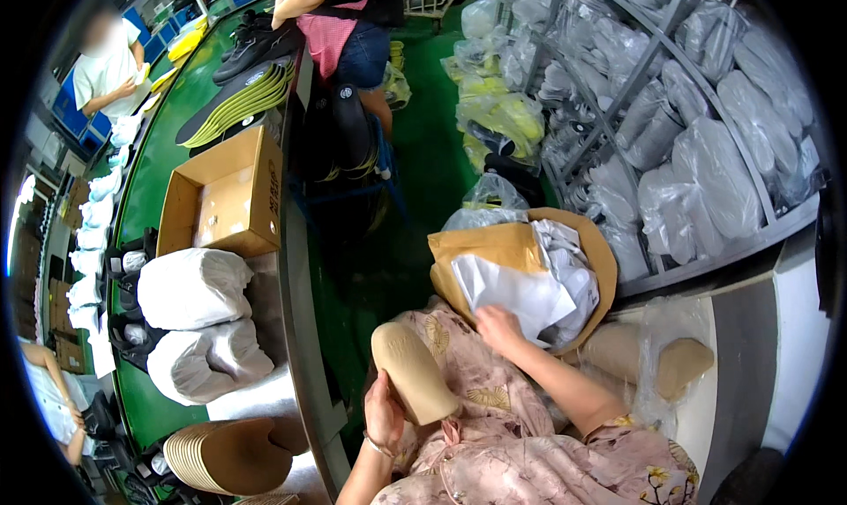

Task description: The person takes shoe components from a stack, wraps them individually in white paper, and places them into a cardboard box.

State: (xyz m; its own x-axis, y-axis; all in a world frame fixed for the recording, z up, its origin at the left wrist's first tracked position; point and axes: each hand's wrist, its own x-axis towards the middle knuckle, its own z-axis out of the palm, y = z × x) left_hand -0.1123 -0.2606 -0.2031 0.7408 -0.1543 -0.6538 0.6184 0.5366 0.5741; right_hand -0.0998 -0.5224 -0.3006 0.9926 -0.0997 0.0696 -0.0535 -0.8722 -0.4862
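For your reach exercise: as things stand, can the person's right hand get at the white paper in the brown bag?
Probably yes. The right hand already rests on the white paper at the open mouth of the brown bag, and nothing lies between them.

Around the brown paper bag (520, 240) room is tight; plastic bags (490, 201) crowd just behind it, the packed wire rack (670, 108) walls its right, while the green floor (388, 267) to its left lies open.
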